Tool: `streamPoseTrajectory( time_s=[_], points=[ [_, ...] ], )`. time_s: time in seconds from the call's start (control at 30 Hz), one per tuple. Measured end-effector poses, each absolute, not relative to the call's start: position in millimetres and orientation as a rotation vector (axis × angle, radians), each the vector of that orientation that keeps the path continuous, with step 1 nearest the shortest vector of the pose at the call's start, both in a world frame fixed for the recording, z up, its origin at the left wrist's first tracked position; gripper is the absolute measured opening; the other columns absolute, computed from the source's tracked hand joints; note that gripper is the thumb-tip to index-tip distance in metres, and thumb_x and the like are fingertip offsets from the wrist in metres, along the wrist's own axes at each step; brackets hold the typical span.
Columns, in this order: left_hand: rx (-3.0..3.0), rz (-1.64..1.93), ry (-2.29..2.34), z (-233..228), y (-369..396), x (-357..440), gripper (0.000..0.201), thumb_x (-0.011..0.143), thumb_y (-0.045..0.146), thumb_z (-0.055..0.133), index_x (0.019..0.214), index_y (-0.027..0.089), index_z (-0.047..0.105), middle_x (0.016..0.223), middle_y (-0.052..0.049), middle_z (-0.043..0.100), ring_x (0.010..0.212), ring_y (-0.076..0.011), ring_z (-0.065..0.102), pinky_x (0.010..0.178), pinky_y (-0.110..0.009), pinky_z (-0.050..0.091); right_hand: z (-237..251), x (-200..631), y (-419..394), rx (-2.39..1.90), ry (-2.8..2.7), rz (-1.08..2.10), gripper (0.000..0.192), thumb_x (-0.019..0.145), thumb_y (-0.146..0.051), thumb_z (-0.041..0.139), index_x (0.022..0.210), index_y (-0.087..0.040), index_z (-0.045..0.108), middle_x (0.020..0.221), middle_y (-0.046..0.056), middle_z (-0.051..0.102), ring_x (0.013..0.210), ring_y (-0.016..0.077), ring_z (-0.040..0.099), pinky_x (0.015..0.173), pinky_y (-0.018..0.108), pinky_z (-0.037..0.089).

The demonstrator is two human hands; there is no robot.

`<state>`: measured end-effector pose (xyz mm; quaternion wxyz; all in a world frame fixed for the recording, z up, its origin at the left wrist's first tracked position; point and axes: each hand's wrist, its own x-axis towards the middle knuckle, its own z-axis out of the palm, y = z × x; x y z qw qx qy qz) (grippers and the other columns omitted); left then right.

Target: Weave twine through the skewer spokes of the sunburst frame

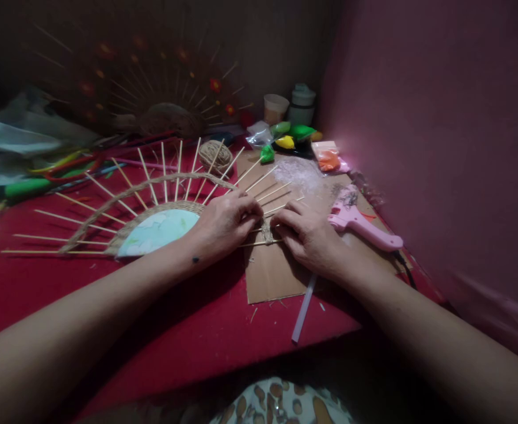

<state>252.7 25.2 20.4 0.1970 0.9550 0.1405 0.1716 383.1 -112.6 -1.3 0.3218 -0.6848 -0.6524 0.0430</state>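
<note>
A half-round craft piece (159,231) lies on the red cloth: a pale blue-white disc edged with woven jute twine, with several thin wooden sticks (108,191) fanning out and a twine arc (152,182) across them. My left hand (225,224) presses on its right end, fingers curled over the sticks and twine. My right hand (305,235) faces it, fingertips pinching the twine wrap (266,231) on the lowest right stick. Both hands rest over a cardboard sheet (276,274).
A pink glue gun (360,224) lies right of my right hand, a white glue stick (303,309) below it. A twine ball (214,154), coloured clay bags (285,141), jars (302,105) and a finished stick fan (161,100) stand behind. A pink wall (439,147) closes the right.
</note>
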Motion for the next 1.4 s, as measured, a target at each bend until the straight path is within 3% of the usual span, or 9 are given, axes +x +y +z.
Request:
streamPoseTrajectory(
  time_s=[0.4, 0.67, 0.97, 1.13, 1.4],
  points=[
    [2.701, 0.455, 0.394, 19, 24, 253, 0.015, 0.082, 0.014, 0.053, 0.084, 0.016, 0.067, 0.085, -0.005, 0.062, 0.075, -0.0135, 0.057, 0.069, -0.027, 0.045, 5, 385, -106, -1.885, -1.705, 0.241, 0.013, 0.086, -0.011, 0.054, 0.08, -0.016, 0.065, 0.085, 0.004, 0.057, 0.079, 0.0144, 0.054, 0.073, 0.029, 0.044],
    [2.653, 0.466, 0.358, 26, 25, 248, 0.014, 0.077, 0.01, 0.055, 0.083, 0.015, 0.067, 0.083, -0.004, 0.063, 0.075, -0.0125, 0.056, 0.069, -0.025, 0.044, 2, 386, -115, -1.759, -1.716, 0.102, 0.014, 0.084, -0.007, 0.049, 0.087, -0.016, 0.06, 0.091, 0.006, 0.057, 0.081, 0.015, 0.055, 0.072, 0.029, 0.044],
    [2.791, 0.055, 0.151, 38, 19, 239, 0.01, 0.081, 0.022, 0.057, 0.08, 0.016, 0.066, 0.083, -0.003, 0.06, 0.07, -0.0119, 0.053, 0.063, -0.024, 0.039, 7, 384, -124, -1.721, -1.667, 0.067, 0.011, 0.077, -0.008, 0.052, 0.082, -0.017, 0.051, 0.079, 0.003, 0.055, 0.07, 0.0132, 0.05, 0.064, 0.026, 0.042],
    [3.151, 0.113, 0.053, 28, 9, 234, 0.019, 0.086, 0.014, 0.044, 0.083, 0.013, 0.062, 0.08, -0.007, 0.061, 0.067, -0.0153, 0.051, 0.059, -0.028, 0.036, 8, 384, -127, -1.659, -1.581, -0.014, 0.005, 0.081, -0.012, 0.053, 0.081, -0.017, 0.052, 0.075, 0.002, 0.055, 0.069, 0.0126, 0.051, 0.064, 0.026, 0.042],
    [3.381, 0.39, 0.115, 29, 3, 233, 0.013, 0.08, 0.01, 0.048, 0.071, 0.014, 0.056, 0.065, -0.004, 0.057, 0.057, -0.016, 0.048, 0.054, -0.029, 0.036, 10, 386, -130, -1.62, -1.378, -0.258, 0.012, 0.085, -0.018, 0.058, 0.075, -0.019, 0.053, 0.067, -0.003, 0.056, 0.062, 0.0097, 0.052, 0.06, 0.022, 0.043]
  ],
)
